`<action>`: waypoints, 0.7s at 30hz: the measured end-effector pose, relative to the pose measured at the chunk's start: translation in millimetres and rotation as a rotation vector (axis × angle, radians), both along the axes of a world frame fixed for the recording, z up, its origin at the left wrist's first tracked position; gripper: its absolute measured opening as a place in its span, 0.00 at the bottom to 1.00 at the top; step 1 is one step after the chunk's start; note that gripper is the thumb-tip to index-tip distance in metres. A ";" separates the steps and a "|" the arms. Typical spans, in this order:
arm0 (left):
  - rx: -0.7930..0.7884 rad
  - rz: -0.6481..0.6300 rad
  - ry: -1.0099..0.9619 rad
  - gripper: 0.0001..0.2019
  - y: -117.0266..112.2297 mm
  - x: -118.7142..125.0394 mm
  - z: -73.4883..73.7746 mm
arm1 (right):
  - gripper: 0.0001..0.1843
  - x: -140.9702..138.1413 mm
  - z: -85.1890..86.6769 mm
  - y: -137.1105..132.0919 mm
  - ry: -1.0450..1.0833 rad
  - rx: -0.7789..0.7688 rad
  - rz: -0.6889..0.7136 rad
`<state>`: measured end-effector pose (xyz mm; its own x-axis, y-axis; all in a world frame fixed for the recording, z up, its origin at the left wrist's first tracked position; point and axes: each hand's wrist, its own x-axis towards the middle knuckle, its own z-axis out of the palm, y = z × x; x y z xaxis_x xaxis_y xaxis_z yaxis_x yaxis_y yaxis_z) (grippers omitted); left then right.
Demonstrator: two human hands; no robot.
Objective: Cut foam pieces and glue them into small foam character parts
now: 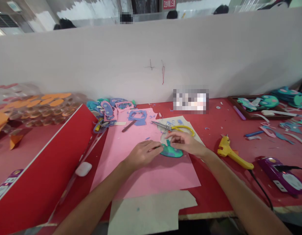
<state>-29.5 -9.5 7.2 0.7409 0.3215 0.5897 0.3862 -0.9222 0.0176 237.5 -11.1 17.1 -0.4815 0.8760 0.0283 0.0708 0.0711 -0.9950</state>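
Observation:
A teal foam cut-out (172, 151) lies on a pink sheet (141, 169) in the middle of the red table. My left hand (143, 153) rests on the sheet with its fingers curled and pinched at the cut-out's left edge. My right hand (186, 143) presses down on the cut-out's upper right, fingers bent over it. Just behind the hands lie yellow-handled scissors (174, 127) on a beige card.
A yellow glue gun (230, 152) and a purple device (281, 176) with a black cable lie at the right. Blue and teal foam shapes (116, 109) pile up at the back left. A tray of teal pieces (257, 103) sits far right; a red board (48, 169) slants at left.

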 end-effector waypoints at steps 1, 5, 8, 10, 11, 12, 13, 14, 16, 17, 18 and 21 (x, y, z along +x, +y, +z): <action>0.011 0.003 0.011 0.12 0.7 -0.3 1.0 | 0.19 1.1 -1.4 1.4 -0.018 0.013 0.000; -0.040 0.059 0.032 0.14 5.2 -1.9 1.4 | 0.19 6.2 -3.4 6.6 -0.127 0.091 -0.027; -0.114 0.089 -0.088 0.11 10.9 -5.1 -2.8 | 0.19 10.7 -2.7 8.2 -0.234 0.140 -0.027; -0.166 0.113 -0.133 0.10 14.4 -7.4 -5.7 | 0.18 13.7 -2.8 8.2 -0.309 0.154 -0.006; -0.184 0.116 -0.130 0.10 15.6 -8.2 -6.7 | 0.17 15.0 -3.2 8.1 -0.342 0.156 0.006; -0.196 0.111 -0.115 0.10 16.2 -8.7 -7.4 | 0.17 16.3 -3.6 7.9 -0.369 0.154 0.018; -0.202 0.098 -0.096 0.10 16.3 -8.8 -7.6 | 0.16 17.4 -3.9 7.5 -0.390 0.152 0.024; -0.199 0.079 -0.079 0.10 15.8 -8.6 -7.5 | 0.16 18.3 -3.9 7.2 -0.401 0.148 0.030; -0.172 0.043 -0.067 0.10 13.8 -7.7 -6.3 | 0.16 19.3 -2.8 6.3 -0.402 0.136 0.043; -0.154 0.029 -0.069 0.10 12.4 -7.2 -5.3 | 0.15 19.5 -1.5 5.8 -0.400 0.129 0.053; -0.136 0.020 -0.068 0.10 11.1 -6.6 -4.2 | 0.16 19.4 0.3 5.2 -0.401 0.130 0.059; -0.102 0.000 -0.035 0.09 7.8 -4.9 -0.2 | 0.18 18.6 6.6 4.3 -0.417 0.184 0.003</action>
